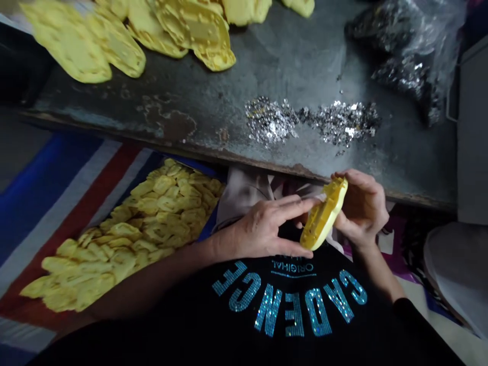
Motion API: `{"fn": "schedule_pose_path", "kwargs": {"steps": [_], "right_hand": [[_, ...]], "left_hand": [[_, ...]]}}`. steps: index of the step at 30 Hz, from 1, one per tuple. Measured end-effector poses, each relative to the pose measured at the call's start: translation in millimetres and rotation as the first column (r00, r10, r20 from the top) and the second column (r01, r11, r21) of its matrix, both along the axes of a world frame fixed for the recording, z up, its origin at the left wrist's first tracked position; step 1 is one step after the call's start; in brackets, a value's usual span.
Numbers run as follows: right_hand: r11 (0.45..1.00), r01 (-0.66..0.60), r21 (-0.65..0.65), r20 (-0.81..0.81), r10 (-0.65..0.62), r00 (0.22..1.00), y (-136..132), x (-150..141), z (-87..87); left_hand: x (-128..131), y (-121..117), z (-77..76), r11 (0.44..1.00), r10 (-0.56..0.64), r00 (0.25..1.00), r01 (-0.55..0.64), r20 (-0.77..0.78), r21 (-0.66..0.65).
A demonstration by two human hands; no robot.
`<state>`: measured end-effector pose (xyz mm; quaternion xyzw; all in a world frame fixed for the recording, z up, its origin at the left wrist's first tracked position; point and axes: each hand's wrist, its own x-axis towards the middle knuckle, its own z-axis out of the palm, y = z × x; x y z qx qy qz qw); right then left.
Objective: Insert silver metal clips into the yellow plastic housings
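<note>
Both hands hold a yellow molded plastic shell [328,216] tilted on edge above my lap, its hollow ribbed side facing left. My left hand [267,223] has its thumb at the lower end, while its fingers reach to the hollow side. Whether those fingertips pinch a small part is too blurred to tell. From the other side, my right hand [362,206] grips the shell by its upper end and smooth back. Just beyond the hands, small shiny metal pieces [272,122] lie in two joined heaps on the worn metal table [213,109].
More yellow shells [206,33] lie along the table's far left. A clear plastic bag [415,46] of metal pieces stands at the back right, beside a grey box-like object [473,132]. Below left, a striped blue, white and red sack [95,198] holds a large pile of shells.
</note>
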<state>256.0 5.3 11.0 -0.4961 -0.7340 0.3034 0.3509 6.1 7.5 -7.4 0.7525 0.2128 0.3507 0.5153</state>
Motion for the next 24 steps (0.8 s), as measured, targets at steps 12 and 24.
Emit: {"fn": "schedule_pose_path", "kwargs": {"steps": [12, 24], "right_hand": [[0.983, 0.092, 0.158, 0.001, -0.093, 0.996, 14, -9, -14.1], [0.985, -0.033, 0.166, 0.683, -0.091, 0.725, 142, 29, -10.6]], "left_hand": [[-27, 10, -21.3, 0.942, 0.078, 0.993, -0.045, 0.084, -0.333], [-57, 13, -9.2, 0.540, 0.423, 0.903, -0.181, 0.079, -0.822]]}}
